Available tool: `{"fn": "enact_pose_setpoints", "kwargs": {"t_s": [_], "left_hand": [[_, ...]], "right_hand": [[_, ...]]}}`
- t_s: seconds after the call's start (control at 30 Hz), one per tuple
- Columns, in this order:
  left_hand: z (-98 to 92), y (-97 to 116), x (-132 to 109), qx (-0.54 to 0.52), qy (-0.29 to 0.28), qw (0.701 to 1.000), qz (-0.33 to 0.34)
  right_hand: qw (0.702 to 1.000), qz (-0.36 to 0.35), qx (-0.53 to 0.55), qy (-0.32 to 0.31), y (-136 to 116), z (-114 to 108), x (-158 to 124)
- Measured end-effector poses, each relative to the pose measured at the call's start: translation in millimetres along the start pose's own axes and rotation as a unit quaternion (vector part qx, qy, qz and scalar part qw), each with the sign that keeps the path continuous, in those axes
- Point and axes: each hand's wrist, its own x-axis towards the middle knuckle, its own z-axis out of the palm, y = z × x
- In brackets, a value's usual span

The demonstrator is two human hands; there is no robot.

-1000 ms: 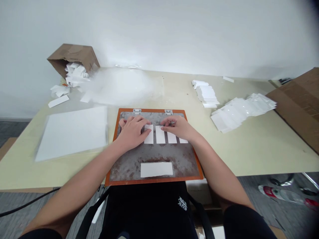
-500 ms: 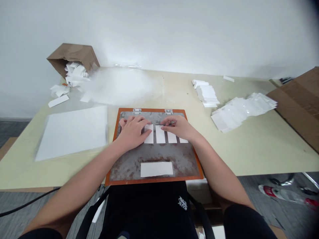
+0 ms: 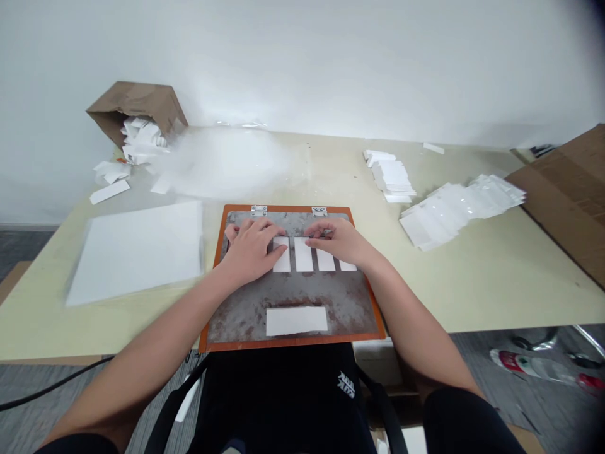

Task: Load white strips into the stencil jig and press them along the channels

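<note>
A grey, rust-stained metal plate (image 3: 293, 290) with an orange rim lies at the table's near edge. A row of narrow white strips (image 3: 303, 255) lies across its middle. My left hand (image 3: 250, 249) rests flat on the left end of the row, fingers spread over the strips. My right hand (image 3: 338, 241) lies on the right end, its fingers curled and pressed down at the strips' far ends. A wider white rectangle (image 3: 297, 320) lies alone near the plate's front edge.
A large white sheet (image 3: 137, 249) lies left of the plate. A tipped cardboard box (image 3: 137, 107) spills white pieces at the back left. Stacks of white cards (image 3: 392, 176) and clear packets (image 3: 458, 205) lie to the right, beside a cardboard flap (image 3: 567, 195).
</note>
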Motion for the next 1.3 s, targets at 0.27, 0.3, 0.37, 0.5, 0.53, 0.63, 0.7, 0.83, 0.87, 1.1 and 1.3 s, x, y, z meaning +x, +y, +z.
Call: {"fn": "enact_pose_setpoints", "kwargs": {"t_s": [0.27, 0.3, 0.37, 0.5, 0.53, 0.63, 0.7, 0.83, 0.87, 1.1, 1.3], "left_hand": [[2.1, -8, 2, -0.029, 0.066, 0.997, -0.008], [2.1, -9, 2, -0.027, 0.081, 0.996, -0.018], [1.5, -12, 3, -0.024, 0.107, 0.993, -0.033], [-1.7, -16, 4, -0.020, 0.140, 0.989, -0.045], [-2.5, -17, 4, -0.019, 0.146, 0.988, -0.047], [-4.4, -20, 4, -0.017, 0.162, 0.985, -0.049], [-5.1, -22, 4, -0.016, 0.167, 0.985, -0.046], [-5.8, -23, 3, -0.013, 0.171, 0.984, -0.038], [-5.9, -24, 3, -0.012, 0.173, 0.984, -0.038], [-5.8, -23, 2, -0.006, 0.172, 0.984, -0.043], [-5.0, -24, 2, -0.007, 0.176, 0.984, -0.042]], "right_hand": [[0.991, -0.017, -0.096, 0.086, 13, -17, 1], [0.985, -0.013, -0.129, 0.117, 17, -23, 2], [0.963, 0.021, -0.204, 0.175, 24, -40, 3], [0.901, 0.132, -0.323, 0.259, 39, -83, 5], [0.888, 0.152, -0.338, 0.271, 43, -94, 6], [0.855, 0.204, -0.383, 0.282, 57, -122, 10], [0.838, 0.227, -0.414, 0.274, 67, -134, 15], [0.817, 0.232, -0.471, 0.240, 86, -145, 24], [0.813, 0.228, -0.484, 0.230, 89, -145, 26], [0.788, 0.200, -0.549, 0.195, 97, -144, 38], [0.768, 0.170, -0.589, 0.186, 100, -142, 39]]}}
